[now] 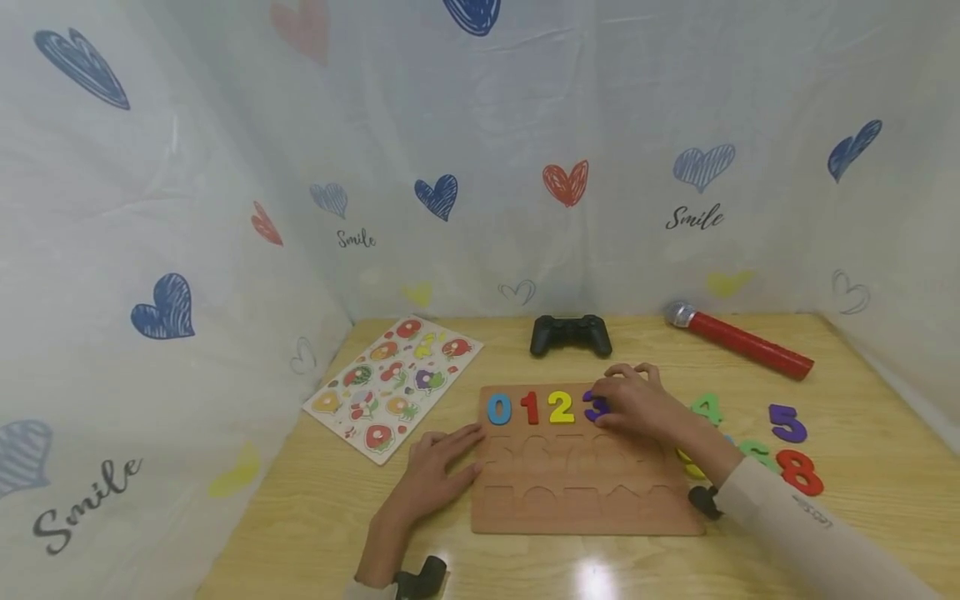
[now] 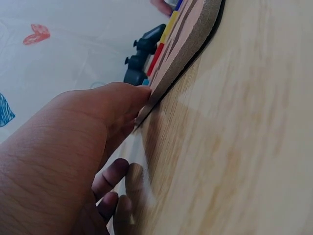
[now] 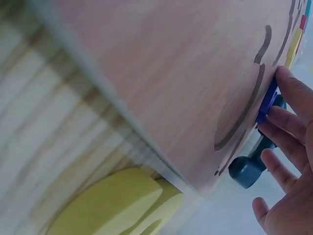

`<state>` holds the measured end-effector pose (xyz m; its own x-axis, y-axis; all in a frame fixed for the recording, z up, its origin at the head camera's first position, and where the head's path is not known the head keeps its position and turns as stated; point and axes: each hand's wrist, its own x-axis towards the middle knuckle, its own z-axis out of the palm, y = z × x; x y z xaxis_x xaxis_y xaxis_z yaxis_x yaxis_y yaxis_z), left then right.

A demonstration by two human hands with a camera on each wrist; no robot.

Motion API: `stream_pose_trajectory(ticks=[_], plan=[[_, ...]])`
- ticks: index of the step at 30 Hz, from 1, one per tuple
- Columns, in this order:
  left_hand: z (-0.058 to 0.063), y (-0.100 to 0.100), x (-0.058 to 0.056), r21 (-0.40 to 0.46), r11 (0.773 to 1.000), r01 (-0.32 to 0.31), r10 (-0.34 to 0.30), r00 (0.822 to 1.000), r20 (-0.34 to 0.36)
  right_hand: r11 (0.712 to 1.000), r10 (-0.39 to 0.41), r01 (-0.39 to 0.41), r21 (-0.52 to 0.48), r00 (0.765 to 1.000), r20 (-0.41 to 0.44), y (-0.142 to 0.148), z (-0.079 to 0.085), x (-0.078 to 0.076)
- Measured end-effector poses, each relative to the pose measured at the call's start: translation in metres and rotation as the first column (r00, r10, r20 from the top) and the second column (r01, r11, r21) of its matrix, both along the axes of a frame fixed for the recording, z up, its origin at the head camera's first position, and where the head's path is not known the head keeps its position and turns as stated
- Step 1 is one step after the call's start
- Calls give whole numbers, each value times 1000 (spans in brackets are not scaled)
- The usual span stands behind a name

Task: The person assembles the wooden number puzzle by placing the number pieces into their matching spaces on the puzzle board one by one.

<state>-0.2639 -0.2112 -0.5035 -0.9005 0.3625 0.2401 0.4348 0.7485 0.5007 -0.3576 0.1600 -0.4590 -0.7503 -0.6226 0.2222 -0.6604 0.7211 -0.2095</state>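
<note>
A wooden number puzzle board lies on the table with recessed slots. Along its top row are a blue 0, a red 1 and a yellow 2. Beside the 2, my right hand pinches a purple 3 between thumb and fingers at the board; the right wrist view shows the piece at the fingertips, its other fingers spread. My left hand rests at the board's left edge, fingers extended, fingertips touching the rim.
Right of the board lie a green 4, a purple 5, a red 8 and a yellow piece, partly under my right forearm. Behind are a black game controller and a red microphone. A fruit puzzle board lies left.
</note>
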Motion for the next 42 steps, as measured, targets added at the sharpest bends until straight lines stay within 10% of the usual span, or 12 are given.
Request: stream_pose_trajectory(ticks=[42], plan=[[0,-1,3,-5,1000,11,-11,1000,-3,985,-174,173,-23,984,-23,89,9,47]])
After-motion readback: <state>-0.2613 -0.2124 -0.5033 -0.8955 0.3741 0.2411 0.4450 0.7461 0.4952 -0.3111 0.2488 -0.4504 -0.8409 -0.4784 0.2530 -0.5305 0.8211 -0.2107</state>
